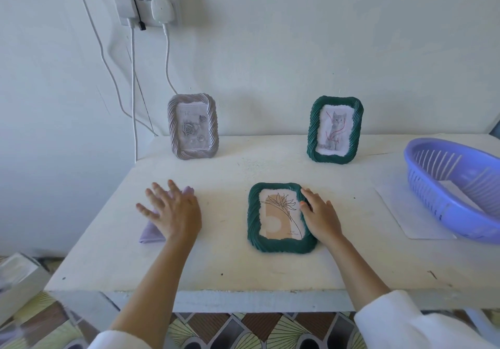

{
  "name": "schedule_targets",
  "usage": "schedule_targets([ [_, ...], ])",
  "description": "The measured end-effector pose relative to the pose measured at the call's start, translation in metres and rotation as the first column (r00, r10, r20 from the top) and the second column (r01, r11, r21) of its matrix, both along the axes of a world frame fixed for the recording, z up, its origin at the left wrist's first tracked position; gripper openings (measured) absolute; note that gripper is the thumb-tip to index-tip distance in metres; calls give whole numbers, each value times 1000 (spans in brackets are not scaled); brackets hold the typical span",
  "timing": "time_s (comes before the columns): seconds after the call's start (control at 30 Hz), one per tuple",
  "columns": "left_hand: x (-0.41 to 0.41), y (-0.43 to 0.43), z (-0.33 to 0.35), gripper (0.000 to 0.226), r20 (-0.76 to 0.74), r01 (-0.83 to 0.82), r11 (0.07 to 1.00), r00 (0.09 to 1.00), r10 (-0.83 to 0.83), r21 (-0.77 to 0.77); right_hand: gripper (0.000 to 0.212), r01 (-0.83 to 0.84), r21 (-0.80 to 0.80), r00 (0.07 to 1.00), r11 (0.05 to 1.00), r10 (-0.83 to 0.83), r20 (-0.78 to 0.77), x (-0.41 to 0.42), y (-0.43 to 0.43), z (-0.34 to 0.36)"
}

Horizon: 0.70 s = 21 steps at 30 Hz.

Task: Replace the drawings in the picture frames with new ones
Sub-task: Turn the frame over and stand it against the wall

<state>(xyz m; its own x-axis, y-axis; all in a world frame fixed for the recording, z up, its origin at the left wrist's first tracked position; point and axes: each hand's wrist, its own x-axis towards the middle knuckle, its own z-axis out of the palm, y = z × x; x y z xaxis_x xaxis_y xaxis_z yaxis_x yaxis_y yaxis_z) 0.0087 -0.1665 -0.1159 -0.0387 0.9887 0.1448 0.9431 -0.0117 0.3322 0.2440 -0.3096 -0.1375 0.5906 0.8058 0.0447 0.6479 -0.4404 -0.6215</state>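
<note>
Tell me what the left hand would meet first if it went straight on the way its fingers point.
Probably nothing on the table: the left hand, over the purple cloth, points up-left, past the grey frame, toward the wall cables.

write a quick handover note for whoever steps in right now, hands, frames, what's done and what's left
Left hand: open, fingers spread over the lilac cloth.
Right hand: fingers on the right edge of the green frame lying flat, which shows a flower drawing.
Standing by the wall: grey frame with roses, green frame with cat drawing.
Purple basket on a paper sheet, far right.
Done: cannot tell which drawings are new.
Left: check each frame, swap the rest.
</note>
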Motion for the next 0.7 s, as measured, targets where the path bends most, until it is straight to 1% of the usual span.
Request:
schedule_targets([
  [0.07,17,-10,3,46,70,181,972,979,-193,151,47,19,5,1000,1000,-19,-24,0,0,1],
  [0.1,28,-18,2,42,100,289,943,946,-308,165,47,35,10,999,999,-34,-39,-1,-1,2],
  [0.13,39,-27,1,39,146,380,916,906,-397,131,47,51,18,997,999,-50,-56,-1,-2,3],
  [0.17,50,-36,-2,38,202,442,895,873,-444,59,47,65,26,995,998,-63,-73,-2,-3,5],
  [0.2,59,-44,-5,38,228,474,880,860,-456,-29,47,72,32,994,997,-70,-84,-3,-4,6],
  [0.23,67,-50,-9,37,213,482,871,865,-455,-95,46,72,36,994,997,-68,-89,-4,-5,7],
  [0.27,72,-54,-13,36,176,480,868,872,-457,-126,46,67,38,994,997,-64,-91,-5,-5,7],
  [0.33,78,-58,-16,31,156,465,874,882,-444,-141,46,66,49,991,997,-60,-117,-7,-6,8],
  [0.5,84,-56,-9,31,275,430,871,890,-364,-238,50,117,114,955,987,-81,-287,-7,-6,11],
  [0.6,85,-54,-4,39,334,424,873,881,-335,-242,53,144,185,921,972,-64,-384,-3,-7,15],
  [0.63,85,-53,-3,44,382,443,864,861,-337,-237,54,146,220,908,964,-43,-416,-1,-7,17],
  [0.67,86,-52,-2,49,496,480,847,806,-322,-230,55,148,258,892,955,-16,-452,0,-7,19],
  [0.7,86,-53,0,53,645,528,820,709,-284,-220,58,155,297,871,942,12,-492,2,-7,21],
])
